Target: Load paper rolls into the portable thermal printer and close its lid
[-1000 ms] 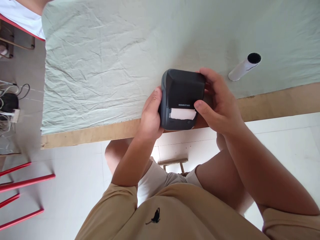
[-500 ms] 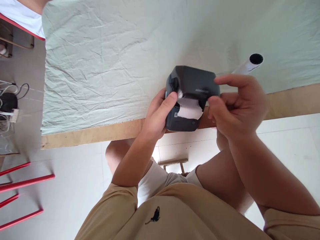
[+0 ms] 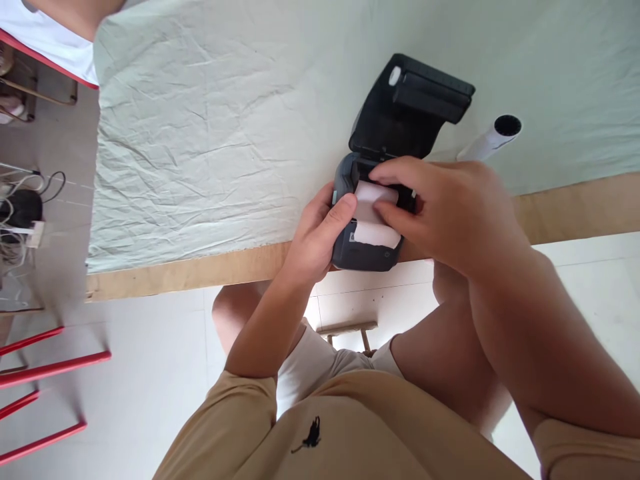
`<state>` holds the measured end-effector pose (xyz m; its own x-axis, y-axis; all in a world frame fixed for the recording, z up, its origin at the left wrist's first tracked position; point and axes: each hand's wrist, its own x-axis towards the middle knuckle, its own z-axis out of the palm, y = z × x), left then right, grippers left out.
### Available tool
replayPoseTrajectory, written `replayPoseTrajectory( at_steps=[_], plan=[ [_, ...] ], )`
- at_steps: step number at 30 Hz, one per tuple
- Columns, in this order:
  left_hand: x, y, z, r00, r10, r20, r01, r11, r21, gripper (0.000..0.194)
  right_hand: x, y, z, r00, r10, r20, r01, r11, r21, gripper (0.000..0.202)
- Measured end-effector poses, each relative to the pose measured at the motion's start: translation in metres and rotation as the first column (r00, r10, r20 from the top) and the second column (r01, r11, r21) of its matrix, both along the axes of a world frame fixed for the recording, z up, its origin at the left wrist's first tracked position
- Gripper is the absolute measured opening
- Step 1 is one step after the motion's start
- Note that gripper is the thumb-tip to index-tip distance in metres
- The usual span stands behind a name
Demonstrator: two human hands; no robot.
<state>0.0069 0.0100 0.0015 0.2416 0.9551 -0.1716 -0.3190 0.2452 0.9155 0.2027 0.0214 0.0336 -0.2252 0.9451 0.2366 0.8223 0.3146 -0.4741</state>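
Note:
A dark grey portable printer is at the table's front edge, its lid swung up and back. Inside lies a white paper roll, with a loose paper end hanging over the front. My left hand is closed around the printer's left side, thumb on the rim of the opening. From the right, my right hand reaches into the compartment, thumb and index finger closed about the roll. Its other fingers are mostly hidden.
Beyond my right hand, a white tube with a dark open end rests on the green cloth. A wooden edge borders the table. Red legs and cables are at left; part of another person shows top left.
The printer's lid has gone from down to swung open, exposing the paper roll. My right hand has moved left from the lid's edge onto the roll. My left hand keeps its hold.

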Motion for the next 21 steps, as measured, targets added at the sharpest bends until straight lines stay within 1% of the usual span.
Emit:
replayPoseTrajectory(
  at_steps=[2, 4, 5, 7, 8, 9, 11, 12, 13, 14, 15, 17, 19, 20, 21],
  plan=[
    [0.0, 0.001, 0.001, 1.0, -0.004, -0.029, 0.004, 1.0, 0.013, 0.042, 0.0, 0.001, 0.009, 0.996, 0.035, 0.085, -0.027, 0.995, -0.096, 0.031],
    [0.001, 0.001, 0.001, 0.999, -0.012, -0.037, 0.012, 1.0, 0.017, 0.043, 0.002, -0.003, 0.015, 0.997, 0.056, 0.051, -0.049, 0.99, -0.132, 0.035],
    [0.001, 0.0, 0.001, 0.999, -0.009, -0.034, 0.009, 1.0, 0.017, 0.043, 0.004, -0.006, 0.016, 0.998, 0.068, -0.018, -0.07, 0.99, -0.124, 0.035],
    [0.001, 0.0, 0.001, 0.999, 0.016, -0.028, -0.016, 1.0, 0.005, 0.042, 0.009, -0.013, 0.014, 0.967, 0.068, -0.246, -0.082, 0.996, -0.045, 0.034],
    [0.001, -0.001, 0.0, 0.999, 0.029, -0.029, -0.029, 1.0, -0.01, 0.041, 0.012, -0.015, 0.01, 0.921, 0.054, -0.386, -0.053, 0.999, 0.011, 0.033],
    [0.001, -0.002, 0.0, 0.999, 0.042, -0.034, -0.043, 0.999, -0.028, 0.04, 0.015, -0.017, 0.005, 0.852, 0.024, -0.524, 0.005, 0.999, 0.053, 0.03],
    [0.001, -0.002, 0.0, 0.997, 0.061, -0.045, -0.064, 0.996, -0.062, 0.042, 0.02, -0.015, -0.01, 0.674, -0.097, -0.732, 0.173, 0.984, 0.029, 0.019],
    [0.001, -0.003, -0.001, 0.997, 0.067, -0.047, -0.07, 0.995, -0.068, 0.043, 0.022, -0.012, -0.018, 0.598, -0.173, -0.782, 0.243, 0.97, -0.029, 0.016],
    [0.001, -0.003, -0.001, 0.996, 0.07, -0.046, -0.073, 0.995, -0.068, 0.043, 0.024, -0.008, -0.025, 0.546, -0.223, -0.808, 0.285, 0.956, -0.071, 0.014],
    [0.001, -0.003, -0.001, 0.996, 0.075, -0.043, -0.077, 0.995, -0.065, 0.044, 0.025, -0.004, -0.032, 0.531, -0.248, -0.81, 0.301, 0.949, -0.094, 0.01],
    [0.001, -0.002, -0.001, 0.996, 0.078, -0.039, -0.081, 0.995, -0.063, 0.044, 0.027, 0.0, -0.038, 0.564, -0.252, -0.786, 0.3, 0.95, -0.089, 0.009],
    [0.001, -0.002, -0.001, 0.996, 0.081, -0.035, -0.084, 0.994, -0.066, 0.042, 0.03, 0.006, -0.047, 0.717, -0.182, -0.673, 0.259, 0.966, 0.014, 0.017],
    [0.001, -0.002, -0.002, 0.996, 0.085, -0.036, -0.087, 0.994, -0.067, 0.04, 0.034, 0.009, -0.053, 0.862, -0.111, -0.494, 0.198, 0.972, 0.127, 0.019],
    [0.001, -0.002, -0.002, 0.996, 0.086, -0.037, -0.089, 0.994, -0.067, 0.039, 0.036, 0.01, -0.056, 0.905, -0.094, -0.415, 0.178, 0.969, 0.17, 0.019],
    [0.001, -0.002, -0.002, 0.996, 0.086, -0.036, -0.088, 0.994, -0.066, 0.039, 0.037, 0.011, -0.059, 0.927, -0.091, -0.363, 0.171, 0.966, 0.193, 0.019]
  ],
)
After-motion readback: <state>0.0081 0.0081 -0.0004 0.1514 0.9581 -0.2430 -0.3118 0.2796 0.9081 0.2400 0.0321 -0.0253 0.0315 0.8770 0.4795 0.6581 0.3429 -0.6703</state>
